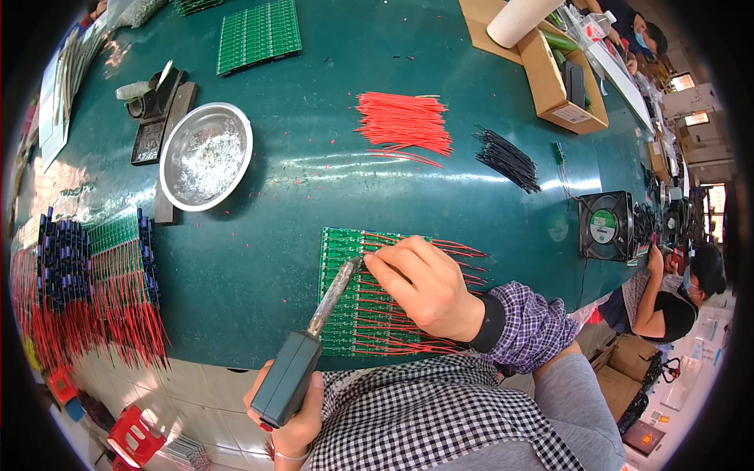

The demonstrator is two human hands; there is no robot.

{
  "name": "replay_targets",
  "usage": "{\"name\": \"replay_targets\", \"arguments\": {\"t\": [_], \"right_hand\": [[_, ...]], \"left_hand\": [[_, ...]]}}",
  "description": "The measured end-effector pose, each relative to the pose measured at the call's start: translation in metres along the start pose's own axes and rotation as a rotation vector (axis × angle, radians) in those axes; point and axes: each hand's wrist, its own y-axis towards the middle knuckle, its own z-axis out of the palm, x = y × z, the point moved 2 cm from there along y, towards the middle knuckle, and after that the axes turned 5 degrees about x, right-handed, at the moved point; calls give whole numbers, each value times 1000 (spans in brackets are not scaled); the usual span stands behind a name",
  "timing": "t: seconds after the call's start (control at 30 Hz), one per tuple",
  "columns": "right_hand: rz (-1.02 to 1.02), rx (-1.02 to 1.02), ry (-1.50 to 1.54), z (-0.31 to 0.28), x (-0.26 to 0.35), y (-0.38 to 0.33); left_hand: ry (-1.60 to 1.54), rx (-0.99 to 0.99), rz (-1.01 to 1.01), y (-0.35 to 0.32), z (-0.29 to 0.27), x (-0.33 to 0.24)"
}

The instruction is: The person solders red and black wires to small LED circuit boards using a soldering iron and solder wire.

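Note:
My left hand (309, 412) is wrapped round the dark grey-green handle of a soldering iron (289, 378). Its long metal barrel slants up and right, and the tip meets a green circuit board panel (336, 318) at my right fingertips. My right hand (428, 286) is closed in a pinch over that panel, on what looks like a red wire, mostly hidden by the fingers. Rows of red wires (393, 345) run rightward from the panel. Beyond it lie a loose pile of red wires (404, 122) and a smaller bundle of black wires (506, 159).
A metal bowl (167, 161) with silvery bits stands beside a dark soldering stand (149, 143). Wired boards (114, 263) are stacked left, a bare panel (259, 35) lies far off. On the right are a fan (605, 226) and a cardboard box (550, 86); co-workers sit beyond.

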Motion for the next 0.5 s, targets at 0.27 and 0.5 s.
{"name": "replay_targets", "arguments": {"t": [0.27, 0.5], "right_hand": [[0, -3, -18, 0, 1, 1], [10, 8, -17, -1, 1, 1]], "left_hand": [[-16, -12, 26, -4, 0, 3], [-26, -37, -61, -15, -5, 16]]}}
